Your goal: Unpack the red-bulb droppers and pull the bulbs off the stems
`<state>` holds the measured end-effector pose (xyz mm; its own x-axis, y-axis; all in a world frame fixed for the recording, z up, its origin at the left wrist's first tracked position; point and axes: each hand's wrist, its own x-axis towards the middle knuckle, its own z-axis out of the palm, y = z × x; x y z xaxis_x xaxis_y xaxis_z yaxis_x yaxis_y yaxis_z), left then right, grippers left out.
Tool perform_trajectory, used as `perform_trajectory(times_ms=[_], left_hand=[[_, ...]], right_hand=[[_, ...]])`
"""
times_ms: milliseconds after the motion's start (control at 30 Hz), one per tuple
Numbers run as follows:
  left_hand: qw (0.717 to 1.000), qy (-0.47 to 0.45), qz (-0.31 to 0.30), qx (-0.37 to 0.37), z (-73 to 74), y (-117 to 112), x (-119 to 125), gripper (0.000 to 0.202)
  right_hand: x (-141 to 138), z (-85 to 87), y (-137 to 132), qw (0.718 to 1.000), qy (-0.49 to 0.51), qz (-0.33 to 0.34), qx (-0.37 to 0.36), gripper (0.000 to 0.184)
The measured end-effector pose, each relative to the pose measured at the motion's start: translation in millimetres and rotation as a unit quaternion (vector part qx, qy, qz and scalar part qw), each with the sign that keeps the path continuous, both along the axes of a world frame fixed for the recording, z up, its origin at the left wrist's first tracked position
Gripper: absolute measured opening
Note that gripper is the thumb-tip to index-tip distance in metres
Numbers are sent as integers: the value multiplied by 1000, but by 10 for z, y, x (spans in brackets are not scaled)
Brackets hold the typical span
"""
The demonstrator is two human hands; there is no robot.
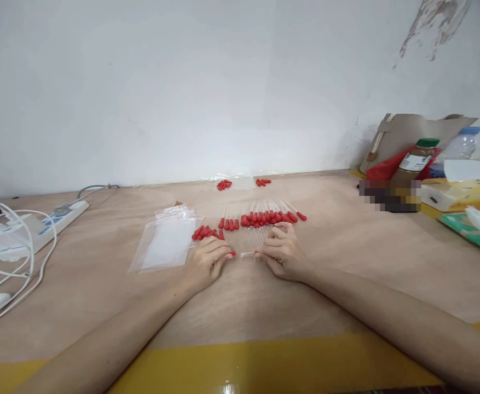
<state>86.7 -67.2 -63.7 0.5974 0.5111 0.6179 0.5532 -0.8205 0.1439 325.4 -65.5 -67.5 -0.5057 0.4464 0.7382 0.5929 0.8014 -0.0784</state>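
Note:
My left hand pinches a small red rubber bulb at its fingertips. My right hand pinches a thin clear glass dropper tube, its end pointing at the bulb. Both hands rest on the wooden table. Just behind them lies a row of clear tubes with red bulbs. A small heap of loose red bulbs sits beside my left hand. Clear zip bags lie to the left of that heap.
More red bulbs and clear plastic lie by the wall. A white power strip with cables is at the left. At the right stand a brown bag, a jar, a bottle and tissue packs. Yellow tape edges the table front.

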Motion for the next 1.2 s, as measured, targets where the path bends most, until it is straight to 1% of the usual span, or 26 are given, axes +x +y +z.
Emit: perform_trajectory(times_ms=[67,133,200,267,300,367,433,500,567,667,733,800,867,967,1000,1033,1100,1167,1200], left_hand=[[999,-46,11,-9,15,-1,-25,15],[995,-85,44,-3,70,21,-61,18],[985,-125,118,19,152,84,-129,21],[964,-159,211,28,227,190,-245,25],[953,-171,250,19,251,254,-319,27],[935,-185,302,-37,262,382,-473,30],[920,-199,321,-103,232,487,-598,35],[910,-207,328,-144,185,554,-665,38],[906,-198,339,-157,143,586,-676,36],[912,-142,346,-168,110,596,-641,29],[918,-108,339,-177,105,589,-619,26],[921,-90,333,-184,105,580,-613,27],[922,-82,332,-182,108,573,-623,30],[922,-75,335,-179,121,563,-636,32],[923,-76,337,-168,131,552,-626,32],[928,-79,336,-141,146,534,-604,30],[947,-75,309,-49,188,464,-516,27],[970,-31,238,32,235,350,-375,23],[980,8,195,43,253,283,-296,22]], right_hand=[[37,-6,25,999,24,-28,-12,24],[58,-8,54,997,54,-54,-25,23],[57,7,88,994,79,-67,-41,22],[37,48,127,990,96,-78,-60,21],[20,77,148,989,102,-82,-72,21],[-25,144,191,986,104,-89,-96,20],[-88,199,227,985,90,-91,-115,18],[-160,216,245,988,65,-97,-105,15],[-229,187,245,993,31,-100,-62,15],[-298,97,222,995,-32,-97,3,19],[-316,51,201,993,-59,-98,18,21],[-320,35,180,993,-70,-98,14,18],[-323,44,157,993,-73,-94,-6,17],[-339,77,126,992,-62,-96,-47,31],[-348,86,118,992,-56,-97,-62,36],[-357,93,111,991,-53,-98,-76,38],[-371,101,103,989,-49,-99,-98,41],[-372,103,97,988,-47,-101,-106,44],[-367,102,93,988,-47,-102,-107,46]])
